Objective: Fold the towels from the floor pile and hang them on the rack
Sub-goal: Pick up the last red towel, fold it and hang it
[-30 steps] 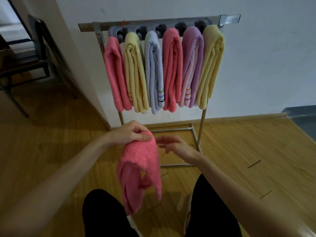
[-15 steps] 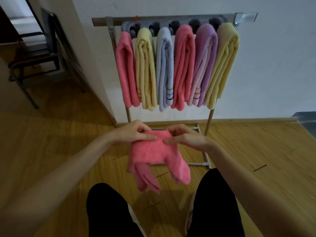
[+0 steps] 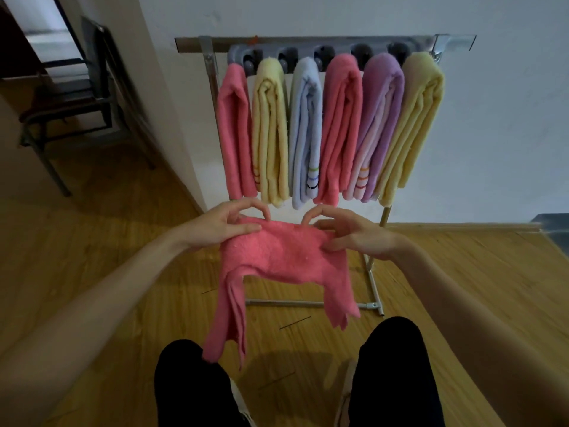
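A pink towel (image 3: 277,257) is stretched out level between my hands at waist height, in front of the rack. My left hand (image 3: 221,226) pinches its left top edge and my right hand (image 3: 348,232) pinches its right top edge. Both ends of the towel hang down below my hands, the left end longer. The metal rack (image 3: 209,60) stands against the white wall with several folded towels hung side by side: pink (image 3: 235,134), yellow (image 3: 271,134), pale blue (image 3: 304,134), pink, purple (image 3: 378,127) and yellow. No floor pile is in view.
A dark metal chair (image 3: 70,103) stands at the back left past the wall corner. The rack's foot bar (image 3: 308,302) lies on the wooden floor just ahead of my legs (image 3: 197,392). A grey object (image 3: 554,226) sits at the right edge.
My right hand has taken hold of the towel's right edge. Both hands have drawn apart, spreading the towel from a hanging bunch into a wide band. The view has moved closer to the rack.
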The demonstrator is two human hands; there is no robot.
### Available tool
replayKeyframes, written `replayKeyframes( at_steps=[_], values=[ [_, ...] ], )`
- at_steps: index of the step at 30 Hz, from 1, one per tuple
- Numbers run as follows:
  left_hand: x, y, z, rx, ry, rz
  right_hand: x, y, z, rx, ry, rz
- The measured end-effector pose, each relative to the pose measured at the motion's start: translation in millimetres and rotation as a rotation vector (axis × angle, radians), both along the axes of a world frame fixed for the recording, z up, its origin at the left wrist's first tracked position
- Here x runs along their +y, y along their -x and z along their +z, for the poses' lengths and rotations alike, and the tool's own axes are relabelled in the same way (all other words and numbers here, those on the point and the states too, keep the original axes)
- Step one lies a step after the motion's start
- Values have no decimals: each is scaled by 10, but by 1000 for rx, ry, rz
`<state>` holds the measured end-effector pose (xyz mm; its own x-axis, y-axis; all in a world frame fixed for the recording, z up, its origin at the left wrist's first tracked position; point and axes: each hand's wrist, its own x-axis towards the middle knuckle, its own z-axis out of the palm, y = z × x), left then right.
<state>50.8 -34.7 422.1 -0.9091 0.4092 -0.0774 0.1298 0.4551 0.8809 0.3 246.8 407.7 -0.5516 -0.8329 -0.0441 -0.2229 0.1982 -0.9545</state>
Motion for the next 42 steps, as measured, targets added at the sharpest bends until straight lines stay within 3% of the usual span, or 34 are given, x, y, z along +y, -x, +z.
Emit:
replayKeyframes(
  at_steps=[5, 10, 14, 21, 25, 31, 36, 42],
  values=[
    [-98, 110, 275, 135, 302, -109, -280, 137, 365, 350, -291, 193],
    [-246, 257, 432, 164, 575, -192, -618, 327, 490, 702, -596, 112],
    [-417, 461, 576, 208, 678, -87, -822, 539, 640, 874, -549, -53],
    [-691, 771, 1002, 803, 790, 231, -1137, 909, 1145, 1082, -357, -280],
    [-833, 974, 1345, 996, 858, 351, -1370, 1117, 1522, 1158, -290, -393],
    [-1038, 1380, 1642, 1047, 911, 418, -1664, 1398, 1781, 1106, -352, -622],
    [-1066, 1786, 1557, 1114, 936, 488, -1950, 1451, 1653, 1069, -326, -802],
    [-1062, 2162, 1262, 1146, 929, 505, -2136, 1576, 1346, 973, -295, -830]
  ],
)
